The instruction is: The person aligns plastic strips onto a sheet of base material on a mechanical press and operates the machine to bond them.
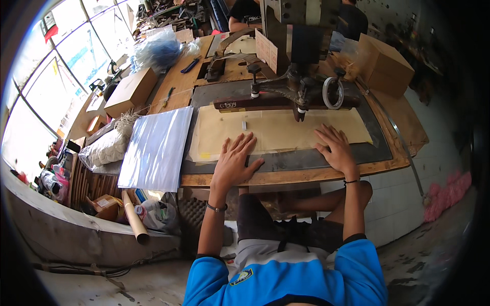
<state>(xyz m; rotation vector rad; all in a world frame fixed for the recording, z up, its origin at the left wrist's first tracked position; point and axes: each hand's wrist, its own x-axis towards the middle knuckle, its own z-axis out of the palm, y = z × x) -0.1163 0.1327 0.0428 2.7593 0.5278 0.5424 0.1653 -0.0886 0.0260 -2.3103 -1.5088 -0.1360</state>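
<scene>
A long pale yellow sheet (286,130) lies on the dark grey bed (306,160) of a machine on the wooden table. My left hand (236,159) rests on the sheet's near edge toward its left end, fingers spread. Near the right end, my right hand (335,149) lies flat on it, fingers also apart. Neither hand grips anything. A small light strip (244,125) sits on the sheet just beyond my left fingertips. Above the sheet's far edge is the machine's dark bar (286,102), with a clamp-like fitting (301,97) pointing down between my hands.
A stack of clear plastic sheets (155,148) overhangs the table's left front edge. Cardboard boxes stand at left (131,92) and right (384,64). A blue-handled cutter (190,65) lies behind. A metal strip (395,130) crosses the right side. Two people are beyond the machine.
</scene>
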